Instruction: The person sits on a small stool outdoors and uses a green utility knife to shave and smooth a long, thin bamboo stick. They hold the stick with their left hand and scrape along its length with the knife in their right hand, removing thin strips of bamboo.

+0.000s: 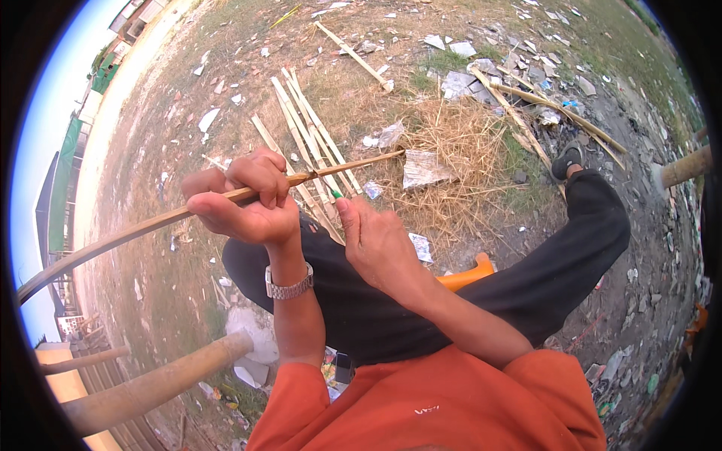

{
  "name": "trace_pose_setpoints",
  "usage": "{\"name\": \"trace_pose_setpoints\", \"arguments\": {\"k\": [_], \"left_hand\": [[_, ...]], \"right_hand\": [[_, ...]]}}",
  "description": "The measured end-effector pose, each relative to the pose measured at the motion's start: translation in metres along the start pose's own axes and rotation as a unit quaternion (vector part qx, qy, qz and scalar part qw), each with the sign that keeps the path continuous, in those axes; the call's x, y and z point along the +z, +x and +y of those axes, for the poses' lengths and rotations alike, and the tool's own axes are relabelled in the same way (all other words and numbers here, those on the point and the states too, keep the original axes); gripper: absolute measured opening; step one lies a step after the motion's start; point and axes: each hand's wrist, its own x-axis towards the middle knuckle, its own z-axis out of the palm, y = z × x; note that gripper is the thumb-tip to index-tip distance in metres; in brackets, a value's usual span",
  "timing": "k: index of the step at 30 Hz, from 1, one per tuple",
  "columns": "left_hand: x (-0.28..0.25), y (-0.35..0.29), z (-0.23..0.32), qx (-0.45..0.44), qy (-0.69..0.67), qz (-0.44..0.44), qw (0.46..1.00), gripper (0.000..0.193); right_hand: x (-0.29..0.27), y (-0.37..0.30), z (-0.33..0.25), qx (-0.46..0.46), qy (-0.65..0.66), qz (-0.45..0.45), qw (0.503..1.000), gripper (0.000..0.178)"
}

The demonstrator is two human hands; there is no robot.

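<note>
Shaving this long bamboo strip (150, 224) seems to be the step: my left hand (252, 192) curls round it before me, my right hand (383, 244) grips a green-handled tool, likely a knife (335, 193); the next stroke calls for steady support; outdoors, split bamboo lengths (294, 124) and straw (466, 143) strew the ground (162, 301)

Head-worn fisheye looks steeply down — lap (353, 316) near, ground (158, 286) wide beyond.

Rough outdoor yard (143, 199): open sky (75, 79), patchy grass (605, 34), scattered rubble (457, 85), loose straw (462, 128).
</note>
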Motion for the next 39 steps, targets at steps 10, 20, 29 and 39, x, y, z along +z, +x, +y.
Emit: {"name": "trace_pose_setpoints", "arguments": {"k": [10, 20, 29, 39], "left_hand": [[-0.006, -0.002, 0.001, 0.011, -0.033, -0.009, 0.999, 0.042], [-0.008, 0.006, -0.002, 0.029, -0.006, 0.033, 0.999, 0.04], [0.022, -0.007, -0.001, 0.057, 0.04, 0.106, 0.992, 0.034], [0.032, -0.012, 0.005, 0.041, 0.066, 0.139, 0.987, 0.034]], "right_hand": [[0.003, -0.001, 0.003, -0.037, -0.069, 0.024, 0.997, 0.035], [0.004, 0.013, 0.107, 0.108, -0.114, 0.04, 0.987, 0.045], [-0.001, 0.006, 0.01, 0.012, 0.138, -0.02, 0.99, 0.038], [0.003, 0.002, 0.035, 0.086, 0.053, -0.013, 0.995, 0.038]]}}
